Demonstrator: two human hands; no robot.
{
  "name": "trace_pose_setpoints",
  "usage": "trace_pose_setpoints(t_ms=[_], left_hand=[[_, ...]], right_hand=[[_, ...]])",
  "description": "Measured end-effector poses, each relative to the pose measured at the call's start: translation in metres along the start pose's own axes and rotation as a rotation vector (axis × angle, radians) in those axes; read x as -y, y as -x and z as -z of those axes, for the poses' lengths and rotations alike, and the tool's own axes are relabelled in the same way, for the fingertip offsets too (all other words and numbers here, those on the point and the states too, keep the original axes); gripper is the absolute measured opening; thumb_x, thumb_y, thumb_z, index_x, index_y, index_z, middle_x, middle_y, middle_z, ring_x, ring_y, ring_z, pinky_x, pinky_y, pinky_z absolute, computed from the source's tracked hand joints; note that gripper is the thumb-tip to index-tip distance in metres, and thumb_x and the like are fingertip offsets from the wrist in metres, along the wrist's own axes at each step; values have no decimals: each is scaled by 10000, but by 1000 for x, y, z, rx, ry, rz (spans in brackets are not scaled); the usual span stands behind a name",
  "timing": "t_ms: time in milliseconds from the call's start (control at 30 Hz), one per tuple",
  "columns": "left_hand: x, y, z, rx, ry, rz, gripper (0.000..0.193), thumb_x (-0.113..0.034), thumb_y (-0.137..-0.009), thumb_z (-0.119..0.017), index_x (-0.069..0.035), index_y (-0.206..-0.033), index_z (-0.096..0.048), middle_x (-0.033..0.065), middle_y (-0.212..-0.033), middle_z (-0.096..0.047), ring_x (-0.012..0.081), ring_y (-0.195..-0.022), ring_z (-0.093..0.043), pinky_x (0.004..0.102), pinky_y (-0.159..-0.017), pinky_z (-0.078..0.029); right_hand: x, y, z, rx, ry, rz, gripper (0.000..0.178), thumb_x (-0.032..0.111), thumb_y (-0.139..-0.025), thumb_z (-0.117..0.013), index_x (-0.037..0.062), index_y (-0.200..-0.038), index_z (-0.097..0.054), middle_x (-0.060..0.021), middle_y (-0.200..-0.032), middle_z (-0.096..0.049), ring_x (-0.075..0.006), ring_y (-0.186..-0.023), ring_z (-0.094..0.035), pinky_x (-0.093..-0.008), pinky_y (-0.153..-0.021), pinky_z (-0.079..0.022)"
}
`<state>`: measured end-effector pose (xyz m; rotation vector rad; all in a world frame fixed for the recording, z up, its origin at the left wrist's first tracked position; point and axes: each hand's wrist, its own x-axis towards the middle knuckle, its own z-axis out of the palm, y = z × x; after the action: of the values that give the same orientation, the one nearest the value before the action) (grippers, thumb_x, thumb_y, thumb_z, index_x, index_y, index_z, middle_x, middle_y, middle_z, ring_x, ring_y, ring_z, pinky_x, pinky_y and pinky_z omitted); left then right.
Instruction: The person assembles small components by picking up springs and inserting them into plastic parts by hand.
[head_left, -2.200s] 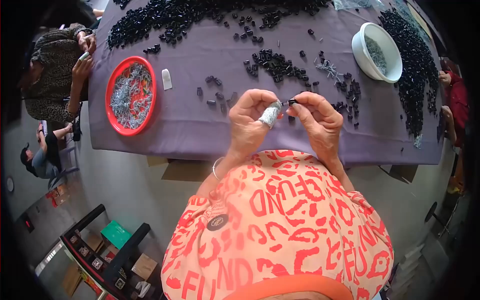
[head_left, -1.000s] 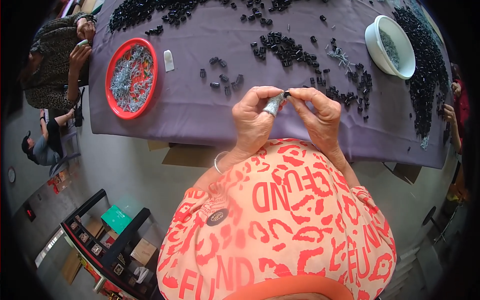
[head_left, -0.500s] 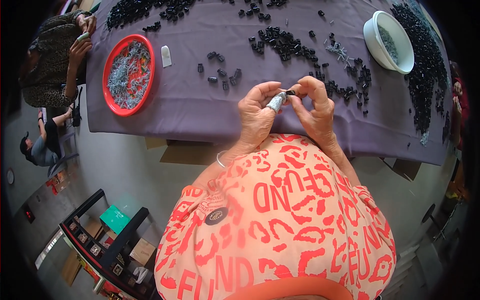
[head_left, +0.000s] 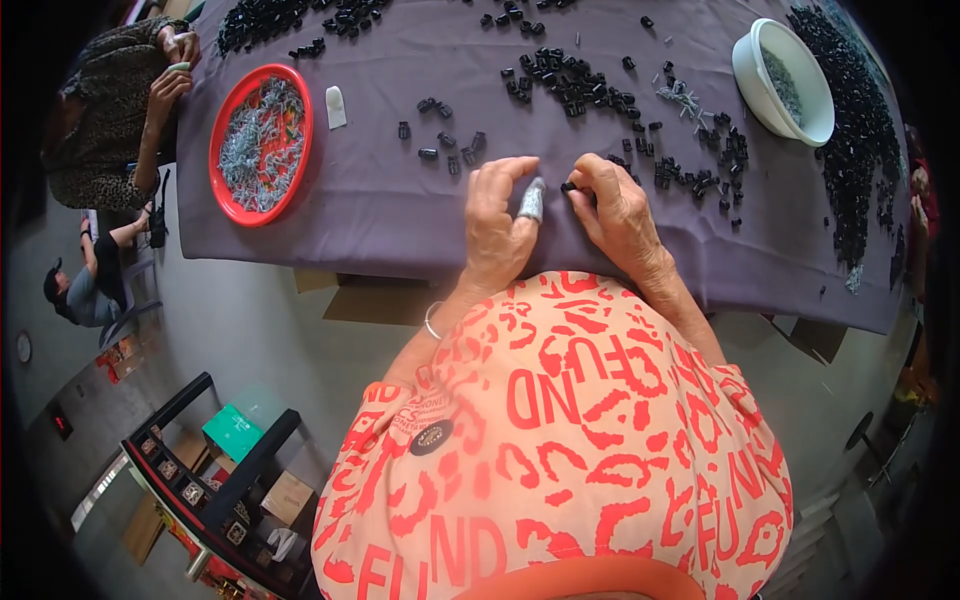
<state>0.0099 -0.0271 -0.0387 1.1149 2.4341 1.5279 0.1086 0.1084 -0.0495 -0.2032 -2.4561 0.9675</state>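
We have a red tray of thin grey pins. Right of the tray, our left hand spreads, thumb wrapped, gripping nothing visible. Farther right of the tray, our right hand pinches a black cap; a white tub sits farthest from it.

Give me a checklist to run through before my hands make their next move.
1. Right hand pinching a small, glossy black piece: ok.
2. Left hand clear of that piece: ok, there is a gap between them.
3. Silvery-grey wrap on the left thumb: ok, in place.
4. Red, shallow oval tray stocked with thin grey strips: ok.
5. Loose, small black cylinders gathered together: not ok, scattered over the purple-grey cloth.
6. Inside of the pinched piece: cannot tell, too small.
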Motion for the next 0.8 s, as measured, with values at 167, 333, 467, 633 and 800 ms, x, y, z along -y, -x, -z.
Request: trace_pose_setpoints(t_ms=[167,333,467,633,800], left_hand=[[-3,-13,-1,242,530,451,183,-20,-844,-579,19,-1023,-593,85,-806,-649,106,-588,-607,219,-450,-460],[-6,-31,-1,524,696,818,185,-120,-874,-639,18,-991,-598,61,-755,-643,79,-510,-586,173,-388,-411],[-5,-32,0,546,726,842,216,-129,-871,-651,18,-1016,-587,71,-785,-656,85,-548,-603,169,-417,-434],[-7,-35,4,590,721,886,226,-129,-873,-647,14,-1035,-580,71,-819,-661,92,-587,-614,184,-467,-467],[2,-27,2,560,772,879,224,-88,-849,-642,9,-1041,-580,70,-825,-658,102,-603,-614,201,-492,-477]], right_hand=[[-1,-4,0,-39,-7,41,397,-47,-710,-644,24,-1068,-487,-110,-787,-573,-294,-741,-586,-387,-681,-476],[-4,-1,0,-48,-13,29,414,-64,-711,-657,25,-1078,-486,-121,-805,-582,-298,-747,-594,-378,-665,-482],[-3,0,2,-44,-25,25,439,-75,-709,-677,27,-1090,-485,-116,-819,-589,-294,-754,-600,-367,-655,-489],[-3,-2,6,12,-29,38,501,-70,-681,-676,21,-1136,-487,-130,-844,-579,-303,-749,-592,-373,-659,-486],[14,-20,22,-4,-69,113,468,51,-665,-682,29,-1110,-539,-128,-945,-618,-308,-896,-603,-392,-802,-480]])
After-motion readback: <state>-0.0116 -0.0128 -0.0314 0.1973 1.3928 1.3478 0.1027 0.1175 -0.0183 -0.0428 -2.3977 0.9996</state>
